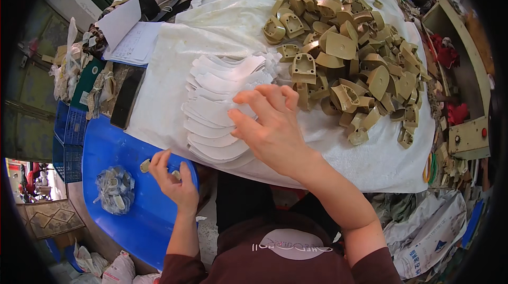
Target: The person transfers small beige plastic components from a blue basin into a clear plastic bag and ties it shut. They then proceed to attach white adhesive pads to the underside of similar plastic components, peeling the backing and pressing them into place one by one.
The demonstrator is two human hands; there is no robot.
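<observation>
My right hand [272, 130] hovers over a fanned stack of thin white curved sheets [211, 101] on the white-covered table. Its fingers are bent and apart, and I see nothing held in them. To the left, my left hand [177, 183] is above the near edge of a blue plastic basin [137, 226], thumb and fingers spread. A small tan piece [145, 166] shows beside its fingertips, and another lies partly hidden behind the hand. A large heap of tan shoe heels [344, 46] covers the table's right side, beyond my right hand.
In the basin sits a bunch of grey, clear-wrapped pieces [115, 191]. Papers [135, 40] and a dark flat object [128, 98] lie along the table's left edge. A cream metal box with a red button [468, 136] stands at the right, above white sacks [428, 231].
</observation>
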